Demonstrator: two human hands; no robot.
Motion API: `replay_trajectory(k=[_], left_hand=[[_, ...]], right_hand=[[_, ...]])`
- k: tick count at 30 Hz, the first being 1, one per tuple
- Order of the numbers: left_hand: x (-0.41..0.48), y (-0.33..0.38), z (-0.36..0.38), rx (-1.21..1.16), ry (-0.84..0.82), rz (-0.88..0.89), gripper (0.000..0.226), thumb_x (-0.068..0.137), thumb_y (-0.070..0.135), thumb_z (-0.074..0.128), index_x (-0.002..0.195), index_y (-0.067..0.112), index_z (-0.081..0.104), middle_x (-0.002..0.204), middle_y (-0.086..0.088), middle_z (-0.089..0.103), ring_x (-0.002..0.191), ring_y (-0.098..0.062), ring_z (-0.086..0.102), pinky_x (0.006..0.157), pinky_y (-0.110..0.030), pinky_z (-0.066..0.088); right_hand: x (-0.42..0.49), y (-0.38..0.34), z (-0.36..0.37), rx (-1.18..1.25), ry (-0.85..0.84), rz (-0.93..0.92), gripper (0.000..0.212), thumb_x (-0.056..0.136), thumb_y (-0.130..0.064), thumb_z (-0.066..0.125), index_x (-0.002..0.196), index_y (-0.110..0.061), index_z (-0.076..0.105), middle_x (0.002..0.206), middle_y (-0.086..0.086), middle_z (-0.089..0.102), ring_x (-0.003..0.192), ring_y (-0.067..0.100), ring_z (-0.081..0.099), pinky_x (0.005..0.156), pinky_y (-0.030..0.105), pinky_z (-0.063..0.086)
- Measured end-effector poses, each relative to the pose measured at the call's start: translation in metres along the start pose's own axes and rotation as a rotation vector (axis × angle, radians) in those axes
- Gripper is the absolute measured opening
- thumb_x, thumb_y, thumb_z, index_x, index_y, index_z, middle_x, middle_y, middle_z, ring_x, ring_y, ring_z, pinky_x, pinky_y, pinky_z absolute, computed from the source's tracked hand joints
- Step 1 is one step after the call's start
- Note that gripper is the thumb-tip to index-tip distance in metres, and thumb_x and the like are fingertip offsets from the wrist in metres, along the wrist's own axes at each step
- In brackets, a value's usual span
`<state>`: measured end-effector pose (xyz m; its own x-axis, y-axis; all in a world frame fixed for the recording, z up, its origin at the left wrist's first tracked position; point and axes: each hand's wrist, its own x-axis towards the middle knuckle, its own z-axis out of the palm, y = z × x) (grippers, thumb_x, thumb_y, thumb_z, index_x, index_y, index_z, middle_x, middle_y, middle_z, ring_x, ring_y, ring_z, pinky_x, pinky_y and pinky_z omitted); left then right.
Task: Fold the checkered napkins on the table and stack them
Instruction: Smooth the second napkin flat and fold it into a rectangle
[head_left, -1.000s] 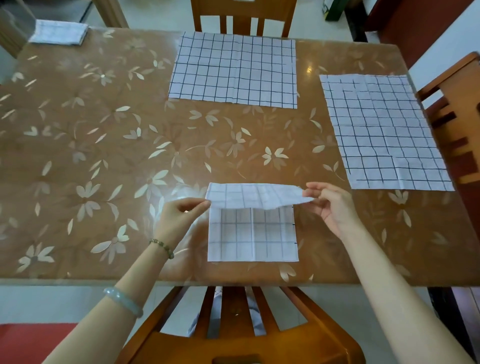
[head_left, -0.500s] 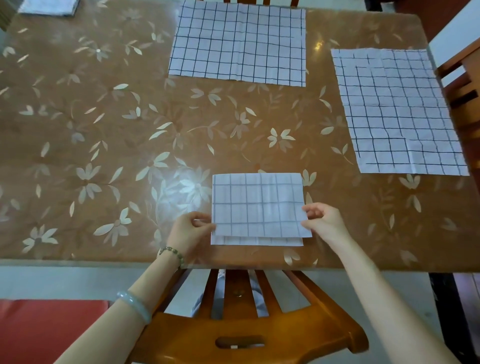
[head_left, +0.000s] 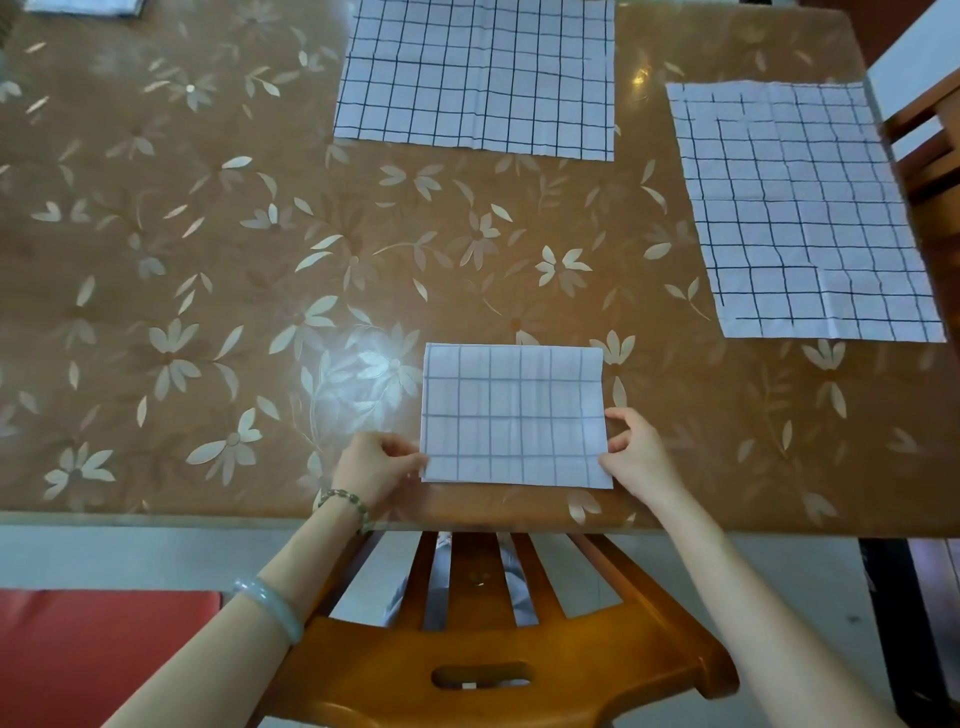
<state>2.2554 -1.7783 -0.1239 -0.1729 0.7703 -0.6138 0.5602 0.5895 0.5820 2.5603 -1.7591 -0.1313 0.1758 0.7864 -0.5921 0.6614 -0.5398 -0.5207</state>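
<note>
A folded white checkered cloth napkin (head_left: 514, 415) lies flat at lower centre on the brown flower-patterned table (head_left: 208, 270). The left hand (head_left: 375, 467) pinches its lower left corner, the right hand (head_left: 640, 457) its lower right corner.

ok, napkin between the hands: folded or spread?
Folded: the napkin shows a second layer peeking out along its near-left edge.

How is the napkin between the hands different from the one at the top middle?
The folded napkin is layered and smaller; the top-middle napkin lies spread open. The folded napkin's lines look faint; the top-middle napkin's look dark. Both are white, checkered, on the table.
</note>
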Motion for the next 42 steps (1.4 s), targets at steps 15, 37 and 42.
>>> replay_trajectory(k=[15,37,42], left_hand=[[0.001,-0.001,0.008,0.122,0.121,0.061,0.021,0.075,0.03,0.073,0.08,0.019,0.056,0.077,0.008,0.064,0.072,-0.008,0.06,0.059,-0.022,0.044],[0.091,0.027,0.067,0.884,0.131,0.667,0.063,0.098,0.048,0.019,0.152,0.015,0.02,0.158,-0.005,0.019,0.146,-0.021,0.016,0.119,-0.044,0.006],[0.091,0.018,0.051,0.875,0.177,0.593,0.071,0.094,0.061,0.006,0.153,0.021,0.001,0.158,0.004,-0.002,0.147,-0.013,-0.006,0.119,-0.044,-0.006]], right_hand=[[0.004,0.004,0.006,-0.138,0.114,-0.081,0.054,0.08,-0.015,0.07,0.128,-0.018,0.046,0.112,0.004,0.051,0.102,0.019,0.048,0.079,0.03,0.047],[0.07,-0.046,0.08,-0.688,0.169,-0.602,0.066,0.098,-0.046,0.013,0.151,-0.007,0.011,0.159,0.007,0.005,0.147,0.02,0.002,0.118,0.038,-0.005],[0.078,-0.011,0.042,-0.732,0.249,-0.441,0.072,0.095,-0.055,-0.002,0.152,-0.011,0.003,0.16,0.007,0.001,0.148,0.02,-0.002,0.118,0.04,-0.005]])
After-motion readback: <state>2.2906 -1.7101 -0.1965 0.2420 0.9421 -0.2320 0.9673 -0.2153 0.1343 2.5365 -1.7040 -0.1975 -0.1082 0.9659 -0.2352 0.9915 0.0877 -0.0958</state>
